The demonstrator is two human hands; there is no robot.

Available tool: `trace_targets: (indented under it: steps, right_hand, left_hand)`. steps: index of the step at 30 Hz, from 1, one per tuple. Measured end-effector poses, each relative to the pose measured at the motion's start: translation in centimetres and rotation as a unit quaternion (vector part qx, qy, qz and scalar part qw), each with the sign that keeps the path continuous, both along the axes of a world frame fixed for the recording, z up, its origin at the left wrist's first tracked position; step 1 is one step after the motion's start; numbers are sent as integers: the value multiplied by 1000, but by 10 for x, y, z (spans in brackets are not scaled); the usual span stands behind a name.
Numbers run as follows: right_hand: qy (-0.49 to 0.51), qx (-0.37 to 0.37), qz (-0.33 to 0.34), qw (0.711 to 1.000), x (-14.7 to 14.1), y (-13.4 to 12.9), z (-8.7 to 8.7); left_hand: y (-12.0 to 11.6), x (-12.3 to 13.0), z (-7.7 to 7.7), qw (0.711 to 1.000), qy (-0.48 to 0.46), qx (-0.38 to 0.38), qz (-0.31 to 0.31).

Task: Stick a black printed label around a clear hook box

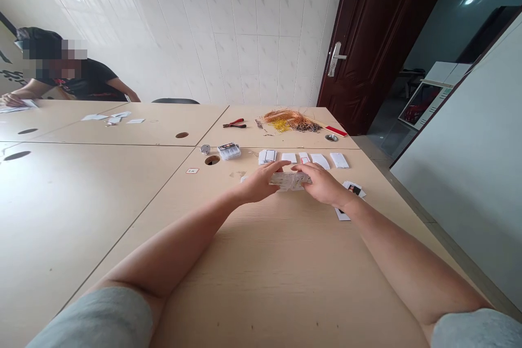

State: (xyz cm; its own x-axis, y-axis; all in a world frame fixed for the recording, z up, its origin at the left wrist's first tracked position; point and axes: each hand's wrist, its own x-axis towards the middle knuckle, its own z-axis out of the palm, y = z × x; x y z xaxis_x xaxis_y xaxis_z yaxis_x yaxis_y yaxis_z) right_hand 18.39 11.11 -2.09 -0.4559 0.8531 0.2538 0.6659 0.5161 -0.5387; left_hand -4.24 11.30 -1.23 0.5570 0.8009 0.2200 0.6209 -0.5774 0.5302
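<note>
Gripping a paper stack [289, 180] from both ends: left hand [256, 184] and right hand [322, 185], half-closed, hold it over the tabletop [285, 277] centre. White cards [320, 161] lie in a row just beyond; pliers [234, 123] and copper wire [290, 119] toward the far edge; co-worker [69, 73] far left.

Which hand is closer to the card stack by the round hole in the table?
Left. The left hand is just right of and nearer the camera than the card stack, not touching it; the right hand is farther right, beyond the paper bundle between the hands.
</note>
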Motion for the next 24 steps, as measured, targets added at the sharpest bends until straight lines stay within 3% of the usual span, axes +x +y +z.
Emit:
trace_targets:
  steps: [24]
  right_hand:
    - [-49, -8, -45, 998, -1, -7, 6]
  left_hand:
    - [2, 0, -8, 990, -73, -105, 64]
